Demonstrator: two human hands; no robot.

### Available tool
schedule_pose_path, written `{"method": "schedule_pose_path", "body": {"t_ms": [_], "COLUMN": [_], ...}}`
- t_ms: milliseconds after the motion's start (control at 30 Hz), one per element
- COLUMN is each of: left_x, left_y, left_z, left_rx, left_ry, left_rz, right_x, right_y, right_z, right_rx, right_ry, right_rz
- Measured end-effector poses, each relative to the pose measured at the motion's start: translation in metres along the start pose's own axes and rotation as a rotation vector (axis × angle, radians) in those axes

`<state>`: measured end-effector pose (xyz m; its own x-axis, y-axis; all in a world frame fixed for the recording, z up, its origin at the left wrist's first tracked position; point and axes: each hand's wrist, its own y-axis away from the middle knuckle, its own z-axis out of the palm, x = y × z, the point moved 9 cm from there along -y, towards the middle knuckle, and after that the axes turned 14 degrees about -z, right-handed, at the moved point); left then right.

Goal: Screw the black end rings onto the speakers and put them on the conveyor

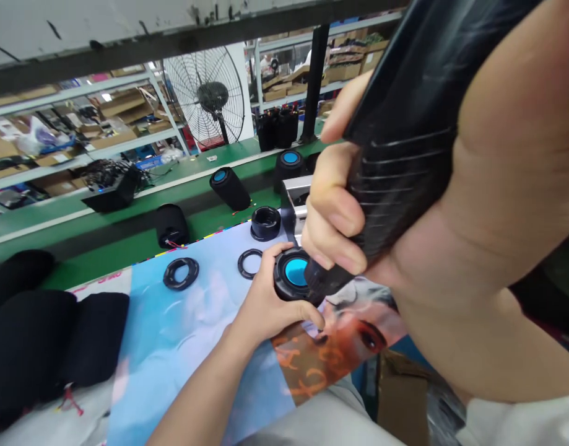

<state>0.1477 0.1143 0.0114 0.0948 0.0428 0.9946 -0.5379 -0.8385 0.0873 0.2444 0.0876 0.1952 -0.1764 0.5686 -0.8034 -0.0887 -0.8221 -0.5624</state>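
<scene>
My left hand (270, 303) is wrapped around a round black speaker part (293, 275) with a bright blue middle, and my fingers curl tight around its side so it stays put on the printed sheet (182, 334) that covers my work table. My right hand (335, 217) is clenched around a big black power tool (405, 136), close to my face, and the tip of the tool comes down right at the edge of the blue middle, touching the speaker part or very near it. I think I am in the middle of the fastening step, pressing the tool onto the part while my other hand holds it steady. The next move calls for keeping the tool straight and the part from turning or sliding, because the sheet looks smooth. Just beside the part, farther from me, lie two flat black rings (181, 273) and a short black cup-shaped piece (265, 223). A metal block (297, 198) stands right behind my right fingers. On the green belt (126, 235) beyond, black tube speakers (230, 188) lie apart from each other. To my left sit soft black cloth pieces (43, 347). Far back I see a big fan (210, 93) and shelves (80, 118) full of boxes
</scene>
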Motion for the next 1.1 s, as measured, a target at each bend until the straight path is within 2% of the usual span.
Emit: {"method": "schedule_pose_path", "body": {"t_ms": [100,233,433,633,867,1100], "left_x": [-0.001,-0.003,0.0,0.003,0.002,-0.003], "left_y": [-0.001,-0.002,-0.001,-0.001,-0.001,0.004], "left_z": [0.0,0.0,0.0,0.001,0.002,0.007], "left_rx": [-0.009,-0.017,-0.02,-0.01,-0.016,-0.063], "left_ry": [0.0,0.009,-0.001,0.0,0.02,0.016], "left_rz": [0.003,0.003,0.014,-0.004,-0.031,-0.09], "right_x": [0.006,-0.004,0.003,0.001,0.002,0.022], "right_y": [0.002,0.0,0.0,0.005,0.008,0.019], "right_z": [0.004,0.001,0.001,-0.007,-0.007,0.006], "right_rx": [0.029,0.074,0.079,0.09,0.059,-0.015], "right_ry": [-0.21,-0.121,-0.092,-0.107,-0.08,-0.095], "right_rz": [0.069,0.014,0.091,-0.057,-0.088,0.012]}}
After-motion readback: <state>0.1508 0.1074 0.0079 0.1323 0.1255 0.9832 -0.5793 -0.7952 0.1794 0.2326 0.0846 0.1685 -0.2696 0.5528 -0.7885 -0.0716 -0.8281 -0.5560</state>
